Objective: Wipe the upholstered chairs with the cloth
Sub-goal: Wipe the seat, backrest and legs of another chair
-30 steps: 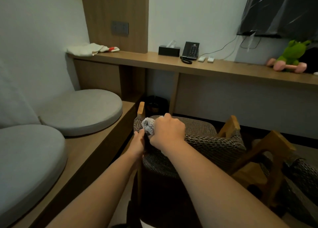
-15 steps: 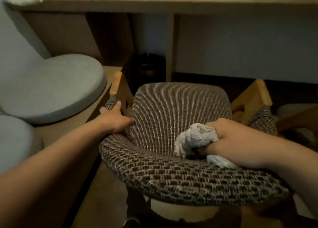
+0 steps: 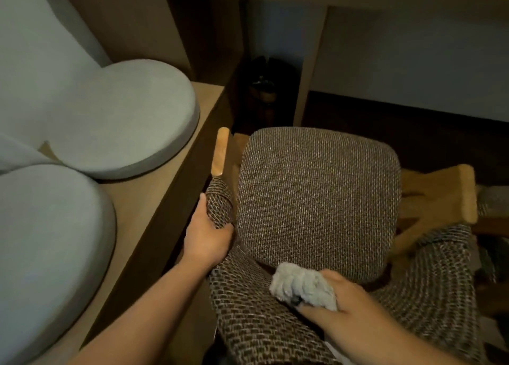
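One chair (image 3: 316, 199) fills the middle of the frame, its woven brown seat pad in the centre and its curved padded back running along the bottom edge from lower left to lower right. My right hand (image 3: 355, 307), at lower centre-right, is closed around the bunched grey cloth (image 3: 300, 284), fingers curled tight on it, with the wad pressed against the inner face of the back just where it meets the rear of the seat. My left hand (image 3: 206, 238), left of centre, is wrapped around the padded left arm of the chair, thumb on the outer side, fingers curled over the top, bracing it.

I judge the wiping is under way on this first chair, with the rear rim being worked and most of the seat not yet covered. Next the cloth wants dragging forward across the seat in overlapping passes, pressing firmly enough to get into the coarse weave, while the left hand keeps the chair from sliding.

At the right edge, a wooden armrest (image 3: 465, 196) of the chair juts out, and beyond it a sliver of patterned fabric may be another chair; I cannot tell for sure. To the left, a wooden bench (image 3: 170, 169) sits tight against the chair, leaving little room for my left knuckles. Two pale round cushions (image 3: 124, 122) lie on it. A desk (image 3: 311, 61) stands at the top, with a dark bin (image 3: 270, 86) under it.
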Tool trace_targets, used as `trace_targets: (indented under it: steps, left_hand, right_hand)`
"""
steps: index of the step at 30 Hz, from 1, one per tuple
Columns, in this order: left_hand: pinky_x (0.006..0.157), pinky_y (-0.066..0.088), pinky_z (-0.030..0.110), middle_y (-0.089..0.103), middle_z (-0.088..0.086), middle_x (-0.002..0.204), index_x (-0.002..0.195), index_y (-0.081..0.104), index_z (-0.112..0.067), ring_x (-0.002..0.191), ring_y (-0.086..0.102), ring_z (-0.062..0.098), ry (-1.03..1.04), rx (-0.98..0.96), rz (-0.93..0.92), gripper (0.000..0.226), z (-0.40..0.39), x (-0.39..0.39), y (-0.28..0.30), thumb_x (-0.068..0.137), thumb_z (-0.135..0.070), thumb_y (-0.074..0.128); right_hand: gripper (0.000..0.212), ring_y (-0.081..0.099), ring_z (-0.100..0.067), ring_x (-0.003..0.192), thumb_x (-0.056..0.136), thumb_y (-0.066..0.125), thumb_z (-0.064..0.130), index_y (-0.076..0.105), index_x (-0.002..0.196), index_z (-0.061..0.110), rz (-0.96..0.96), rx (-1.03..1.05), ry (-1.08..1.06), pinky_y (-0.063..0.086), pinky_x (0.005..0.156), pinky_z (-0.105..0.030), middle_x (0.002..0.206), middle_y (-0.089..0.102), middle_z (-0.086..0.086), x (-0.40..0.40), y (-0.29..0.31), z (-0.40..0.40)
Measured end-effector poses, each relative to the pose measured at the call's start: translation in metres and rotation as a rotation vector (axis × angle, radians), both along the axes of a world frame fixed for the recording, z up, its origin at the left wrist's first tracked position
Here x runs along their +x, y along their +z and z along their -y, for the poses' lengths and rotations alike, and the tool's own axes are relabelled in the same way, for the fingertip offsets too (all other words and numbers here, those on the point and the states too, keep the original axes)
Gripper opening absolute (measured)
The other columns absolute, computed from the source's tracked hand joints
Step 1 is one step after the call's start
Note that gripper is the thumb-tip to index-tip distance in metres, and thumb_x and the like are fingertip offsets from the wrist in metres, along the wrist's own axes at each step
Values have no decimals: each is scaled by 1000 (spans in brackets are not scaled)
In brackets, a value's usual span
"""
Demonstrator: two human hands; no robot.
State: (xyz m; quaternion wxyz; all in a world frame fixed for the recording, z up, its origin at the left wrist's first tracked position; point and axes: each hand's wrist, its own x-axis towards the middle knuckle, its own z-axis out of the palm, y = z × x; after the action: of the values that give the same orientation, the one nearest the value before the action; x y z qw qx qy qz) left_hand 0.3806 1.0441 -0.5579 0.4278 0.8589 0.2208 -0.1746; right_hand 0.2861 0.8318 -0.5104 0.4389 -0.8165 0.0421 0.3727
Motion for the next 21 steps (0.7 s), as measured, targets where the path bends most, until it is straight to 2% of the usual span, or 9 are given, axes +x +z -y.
trace_targets:
  steps: [2,4,6,9,13,15,17,19,21]
  left_hand:
    - [103,32,23,47,-12,130,153,16,-24,120,46,7,36,-89,16,85,0,5,2,87,-11,67]
    - [106,34,25,50,-10,132,153,20,-25,120,49,9,70,-136,23,83,0,13,1,86,-9,66]
    - [110,37,32,50,-6,140,152,21,-27,125,50,13,101,-184,26,81,0,20,0,87,-9,65]
    - [109,38,33,49,-12,138,151,22,-32,124,50,9,153,-298,23,75,-3,22,-3,90,-9,61]
    - [111,37,34,47,-15,134,146,33,-34,126,47,7,215,-484,3,61,-15,21,-9,95,-10,55]
    - [112,36,34,49,-13,139,143,39,-33,127,47,6,193,-516,-19,52,-30,23,-20,97,-13,51]
    - [110,39,36,58,-6,133,134,51,-28,122,54,8,203,-588,-92,41,-49,30,-29,98,-9,47]
    - [105,45,38,67,0,121,122,61,-24,112,62,11,237,-621,-168,34,-69,41,-37,97,-4,48]
    - [91,52,24,68,0,117,117,62,-22,99,66,2,247,-619,-186,32,-88,56,-38,96,0,49]
  right_hand:
    - [22,59,1,99,78,57,50,65,99,46,-26,74,-90,44,98,-33,108,61,14,12,-6,-12]
    - [24,62,-3,101,85,53,47,68,102,39,-66,119,-178,45,98,-33,109,66,12,24,-10,-19]
    - [18,63,-3,98,95,51,32,69,101,32,-129,186,-268,46,96,-28,104,70,13,36,-12,-22]
    - [20,63,4,96,94,53,19,65,99,35,-130,297,-399,47,85,-13,101,70,20,47,-16,-38]
    - [21,57,9,98,92,55,13,59,102,31,250,202,-598,38,75,2,112,61,8,91,-26,-87]
    - [23,48,10,103,93,54,15,53,106,34,450,87,-567,30,79,7,122,47,7,133,-30,-118]
    - [35,36,7,113,95,52,20,47,128,31,521,-40,-449,19,88,9,139,25,7,178,-45,-149]
    - [55,36,-12,124,94,50,25,28,144,32,480,-176,-426,28,101,-9,149,11,1,217,-64,-176]
    - [68,45,-30,116,91,49,26,12,147,38,425,-369,-446,44,91,-33,148,13,-9,246,-76,-195]
